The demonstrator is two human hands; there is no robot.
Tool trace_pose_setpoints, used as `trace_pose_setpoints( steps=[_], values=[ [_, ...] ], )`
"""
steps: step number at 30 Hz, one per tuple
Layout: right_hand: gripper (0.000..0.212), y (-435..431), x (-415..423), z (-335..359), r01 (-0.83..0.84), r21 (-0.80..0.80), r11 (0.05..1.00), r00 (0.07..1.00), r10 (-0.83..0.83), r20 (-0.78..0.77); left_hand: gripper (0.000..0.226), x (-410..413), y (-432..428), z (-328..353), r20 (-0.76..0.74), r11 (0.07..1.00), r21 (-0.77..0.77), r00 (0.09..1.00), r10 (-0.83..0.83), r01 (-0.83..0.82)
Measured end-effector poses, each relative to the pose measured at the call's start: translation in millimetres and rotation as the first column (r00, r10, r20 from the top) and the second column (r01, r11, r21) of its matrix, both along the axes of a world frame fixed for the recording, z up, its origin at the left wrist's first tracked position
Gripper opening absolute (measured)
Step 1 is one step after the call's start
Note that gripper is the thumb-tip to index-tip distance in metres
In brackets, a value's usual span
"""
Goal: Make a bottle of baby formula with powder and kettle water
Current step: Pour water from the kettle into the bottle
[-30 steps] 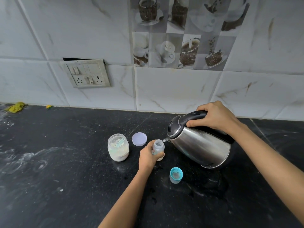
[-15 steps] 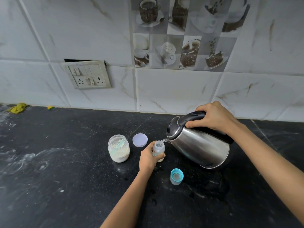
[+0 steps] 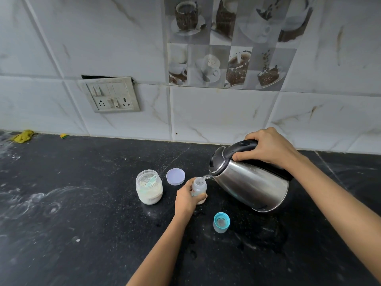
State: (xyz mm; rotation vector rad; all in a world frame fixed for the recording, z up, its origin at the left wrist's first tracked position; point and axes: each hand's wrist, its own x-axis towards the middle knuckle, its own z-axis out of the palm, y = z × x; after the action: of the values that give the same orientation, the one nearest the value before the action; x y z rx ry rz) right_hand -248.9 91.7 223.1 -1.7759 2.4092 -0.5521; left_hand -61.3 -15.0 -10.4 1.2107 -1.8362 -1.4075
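Presently, kettle handling: the kettle (image 3: 249, 186) is judged heavy, rigid and slick-sided, possibly hot; it is best taken by its black top handle.
Bottle handling: the bottle (image 3: 199, 187) is judged light and easily tipped; it is best gripped round the body.
Hands: the right hand (image 3: 268, 147) is wrapped round the kettle handle; the left hand (image 3: 186, 200) is clamped round the bottle.
Place: the bottle appears stood on the tabletop (image 3: 82, 203), under the tilted spout, between powder jar (image 3: 149, 188) and kettle.
Look: small, pale plastic, mouth open, a thin stream of water entering; the blue cap (image 3: 221, 222) is set nearby.
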Motion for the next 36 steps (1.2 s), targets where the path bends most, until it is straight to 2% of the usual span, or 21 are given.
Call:
trace_pose_setpoints(
  steps=[23, 33, 36],
  values=[
    [0.043, -1, -2, -12, 0.014, -0.011, 1.0, 0.999, -0.014, 0.034, 0.057, 1, 0, 1, 0.012, 1.0, -0.004, 1.0, -0.014, 0.014],
    [0.042, 7, -11, -31, 0.056, -0.066, 0.996, 0.987, -0.045, 0.157, 0.054, 2, 1, 2, -0.016, 1.0, 0.004, 1.0, -0.022, 0.023],
    [0.049, 12, -16, -39, 0.068, -0.112, 0.991, 0.977, -0.044, 0.21, 0.054, 3, 1, 2, -0.018, 1.0, 0.001, 1.0, -0.025, 0.025]
  ],
)
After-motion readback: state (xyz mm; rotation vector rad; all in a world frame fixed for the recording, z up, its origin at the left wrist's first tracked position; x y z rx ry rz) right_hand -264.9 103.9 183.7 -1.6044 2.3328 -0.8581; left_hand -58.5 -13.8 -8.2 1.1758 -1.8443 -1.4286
